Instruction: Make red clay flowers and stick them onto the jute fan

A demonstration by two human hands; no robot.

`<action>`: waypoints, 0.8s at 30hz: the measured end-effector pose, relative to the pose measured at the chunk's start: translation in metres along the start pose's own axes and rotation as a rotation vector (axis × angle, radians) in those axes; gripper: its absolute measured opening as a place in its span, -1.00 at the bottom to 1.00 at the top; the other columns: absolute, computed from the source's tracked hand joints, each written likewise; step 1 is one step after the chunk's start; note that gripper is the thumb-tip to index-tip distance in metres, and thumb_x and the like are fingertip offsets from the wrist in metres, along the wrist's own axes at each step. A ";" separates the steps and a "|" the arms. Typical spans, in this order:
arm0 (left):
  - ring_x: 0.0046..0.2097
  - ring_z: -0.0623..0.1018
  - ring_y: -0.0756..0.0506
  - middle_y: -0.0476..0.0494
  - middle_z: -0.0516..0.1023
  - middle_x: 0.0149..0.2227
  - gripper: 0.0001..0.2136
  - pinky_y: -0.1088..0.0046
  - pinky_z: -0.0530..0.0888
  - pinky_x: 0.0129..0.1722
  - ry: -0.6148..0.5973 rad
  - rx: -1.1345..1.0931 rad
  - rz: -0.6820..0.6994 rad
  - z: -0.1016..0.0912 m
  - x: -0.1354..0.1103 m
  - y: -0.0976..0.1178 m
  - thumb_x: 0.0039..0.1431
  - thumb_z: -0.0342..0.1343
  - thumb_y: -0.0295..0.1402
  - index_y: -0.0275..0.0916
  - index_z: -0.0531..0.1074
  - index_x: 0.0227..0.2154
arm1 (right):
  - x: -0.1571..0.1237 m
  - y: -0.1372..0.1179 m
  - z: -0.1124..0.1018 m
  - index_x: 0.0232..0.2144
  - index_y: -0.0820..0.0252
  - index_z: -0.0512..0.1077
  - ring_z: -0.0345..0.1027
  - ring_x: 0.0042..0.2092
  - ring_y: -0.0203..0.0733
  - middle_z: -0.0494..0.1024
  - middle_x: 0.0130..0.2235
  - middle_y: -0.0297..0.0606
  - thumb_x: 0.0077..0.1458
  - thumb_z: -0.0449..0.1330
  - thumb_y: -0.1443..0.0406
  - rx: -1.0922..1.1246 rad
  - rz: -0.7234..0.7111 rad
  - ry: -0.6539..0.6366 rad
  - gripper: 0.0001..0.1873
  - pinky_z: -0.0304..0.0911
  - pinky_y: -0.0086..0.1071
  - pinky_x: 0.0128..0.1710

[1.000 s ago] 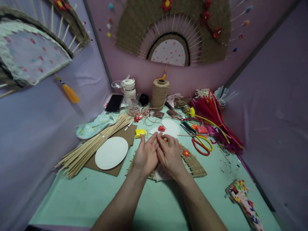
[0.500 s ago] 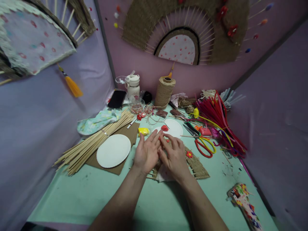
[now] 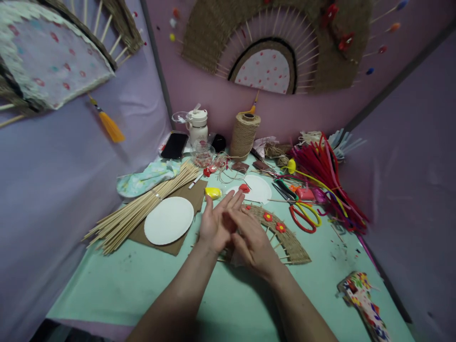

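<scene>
My left hand [image 3: 217, 223] is turned palm up over the woven fan, its fingers stretched out. Across that palm lies my right hand [image 3: 253, 240], its fingers extended and touching it. Anything between the two hands is hidden. Beneath them, a small fan of twine and sticks [image 3: 297, 244] shows its right side, with red flowers [image 3: 280, 227] that have yellow centres. Just past my left fingertips, a lump of red clay [image 3: 244, 188] sits on a white paper disc [image 3: 261, 187]. A yellow clay packet [image 3: 213, 193] lies near my left thumb.
Left are a white oval plate [image 3: 169, 221], cardboard [image 3: 194, 199] and a bundle of sticks [image 3: 142, 209]. Scissors [image 3: 302, 218], pliers [image 3: 281, 189] and red pipe cleaners [image 3: 320, 171] lie right. A twine spool [image 3: 245, 135] and bottle [image 3: 198, 127] stand behind; a patterned glue gun [image 3: 363, 304] lies front right.
My right hand has shifted from touching the left fingers with its fingertips to lying lower across the left palm. More of the fan and a second red flower now show.
</scene>
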State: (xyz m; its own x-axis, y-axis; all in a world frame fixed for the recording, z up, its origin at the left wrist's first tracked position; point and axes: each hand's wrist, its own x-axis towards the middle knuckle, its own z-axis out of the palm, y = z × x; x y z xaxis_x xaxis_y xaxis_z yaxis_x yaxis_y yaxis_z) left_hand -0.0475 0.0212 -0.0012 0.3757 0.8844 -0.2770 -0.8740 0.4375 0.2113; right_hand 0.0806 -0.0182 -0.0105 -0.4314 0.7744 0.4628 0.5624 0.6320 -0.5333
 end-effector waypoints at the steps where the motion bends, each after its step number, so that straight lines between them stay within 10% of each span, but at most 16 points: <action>1: 0.22 0.38 -0.20 -0.44 0.35 0.21 -0.34 0.31 0.42 0.11 -0.002 -0.016 0.013 -0.001 0.001 0.001 0.31 -0.22 0.02 -0.47 0.17 0.23 | -0.002 0.000 -0.001 0.32 0.09 0.06 0.20 0.25 -0.09 0.34 0.24 -0.14 0.32 -0.07 0.24 0.058 0.020 0.044 -0.45 0.10 -0.03 0.25; 6: 0.14 0.47 -0.17 -0.43 0.41 0.17 -0.43 0.36 0.46 0.05 0.021 -0.050 0.019 -0.001 0.002 0.000 0.34 -0.21 -0.06 -0.42 0.23 0.20 | -0.003 0.008 -0.001 0.35 0.06 -0.02 0.05 0.32 -0.04 0.18 0.32 -0.14 0.32 -0.09 0.20 0.054 0.118 0.177 -0.42 0.08 0.02 0.26; 11: 0.20 0.41 -0.22 -0.42 0.41 0.16 -0.39 0.16 0.34 0.18 0.019 -0.026 -0.028 0.000 0.001 -0.003 0.32 -0.25 0.02 -0.34 0.22 0.22 | 0.003 0.000 0.006 0.36 0.14 -0.06 -0.24 0.40 0.10 0.12 0.34 -0.11 0.28 -0.05 0.00 -0.226 0.061 -0.133 -0.29 -0.28 0.24 0.31; 24: 0.25 0.35 -0.19 -0.42 0.36 0.20 -0.27 0.28 0.31 0.19 -0.028 -0.062 0.014 -0.001 0.001 -0.002 0.26 -0.26 0.12 -0.38 0.16 0.26 | 0.003 -0.012 0.002 0.34 0.23 -0.01 0.06 0.32 0.02 0.28 0.26 0.00 0.27 -0.06 -0.05 -0.202 -0.078 -0.175 -0.26 -0.10 0.10 0.31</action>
State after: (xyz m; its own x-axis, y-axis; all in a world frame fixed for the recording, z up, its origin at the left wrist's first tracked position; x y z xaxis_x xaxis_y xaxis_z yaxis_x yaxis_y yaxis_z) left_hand -0.0459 0.0206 -0.0029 0.3709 0.8949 -0.2481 -0.8963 0.4149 0.1564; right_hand 0.0708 -0.0233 -0.0039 -0.5848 0.7279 0.3580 0.6440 0.6850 -0.3406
